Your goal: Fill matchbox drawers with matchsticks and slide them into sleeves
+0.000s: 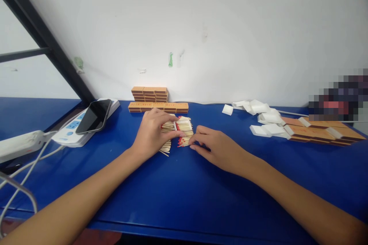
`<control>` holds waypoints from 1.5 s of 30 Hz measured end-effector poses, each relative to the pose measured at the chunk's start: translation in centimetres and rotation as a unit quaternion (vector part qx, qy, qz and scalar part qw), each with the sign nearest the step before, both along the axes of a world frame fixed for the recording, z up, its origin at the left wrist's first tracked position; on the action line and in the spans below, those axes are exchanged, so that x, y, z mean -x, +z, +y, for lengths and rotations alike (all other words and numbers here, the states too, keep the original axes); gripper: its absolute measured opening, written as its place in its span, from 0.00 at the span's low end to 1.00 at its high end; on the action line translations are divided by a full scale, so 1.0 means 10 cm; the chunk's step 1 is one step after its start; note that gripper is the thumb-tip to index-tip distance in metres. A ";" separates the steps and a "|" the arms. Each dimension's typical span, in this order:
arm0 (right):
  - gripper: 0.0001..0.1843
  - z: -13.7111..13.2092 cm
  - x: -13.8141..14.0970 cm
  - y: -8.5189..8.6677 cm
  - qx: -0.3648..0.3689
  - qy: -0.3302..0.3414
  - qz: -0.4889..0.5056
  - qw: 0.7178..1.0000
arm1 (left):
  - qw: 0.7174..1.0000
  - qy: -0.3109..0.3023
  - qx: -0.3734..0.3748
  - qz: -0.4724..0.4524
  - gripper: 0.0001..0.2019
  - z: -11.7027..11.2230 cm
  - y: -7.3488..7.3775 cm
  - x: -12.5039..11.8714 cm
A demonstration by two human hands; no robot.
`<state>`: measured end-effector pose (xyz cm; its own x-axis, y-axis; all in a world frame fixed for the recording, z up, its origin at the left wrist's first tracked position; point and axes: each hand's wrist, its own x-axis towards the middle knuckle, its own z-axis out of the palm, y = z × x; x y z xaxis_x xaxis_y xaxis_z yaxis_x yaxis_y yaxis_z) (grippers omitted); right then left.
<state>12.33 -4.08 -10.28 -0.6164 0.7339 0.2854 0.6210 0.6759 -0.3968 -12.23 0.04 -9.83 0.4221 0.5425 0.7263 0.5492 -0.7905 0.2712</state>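
A pile of loose wooden matches [186, 138] with red heads lies on the blue table in front of me. My left hand [156, 128] reaches over the pile's left part, its thumb and fingers closed around a small white matchbox tray [174, 125], of which only an edge shows. Under that palm, more matches stick out toward me. At the pile's right edge, my right hand [211, 143] is curled, with thumb and index fingertips pinched at the match ends. How many matches it grips is hidden.
Closed orange matchboxes [149, 93] are stacked by the wall, behind a row of matchboxes [158, 107]. Several empty white trays [267, 116] lie beside more orange boxes [319, 132] at right. A phone [94, 116] rests on a power strip [69, 134] at left, near white cables [24, 180].
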 end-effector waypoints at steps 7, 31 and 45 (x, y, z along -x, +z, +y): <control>0.06 0.01 0.03 -0.03 0.021 -0.001 -0.003 1.000 | 1.000 0.005 0.004 0.007 0.22 -0.02 0.00 -0.01; 0.07 0.00 0.11 -0.07 -0.015 0.005 0.004 1.000 | 1.000 0.003 0.008 0.006 0.18 -0.02 0.00 -0.01; 0.07 -0.02 -0.02 0.16 -0.025 -0.062 0.022 0.998 | 1.000 0.008 0.016 0.022 0.25 0.00 -0.02 0.00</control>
<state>12.54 -4.28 -8.66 -0.5082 0.7878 0.3480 0.6842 0.6147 -0.3926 -12.19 0.04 -10.06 0.4451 0.5716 0.6893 0.5730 -0.7733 0.2714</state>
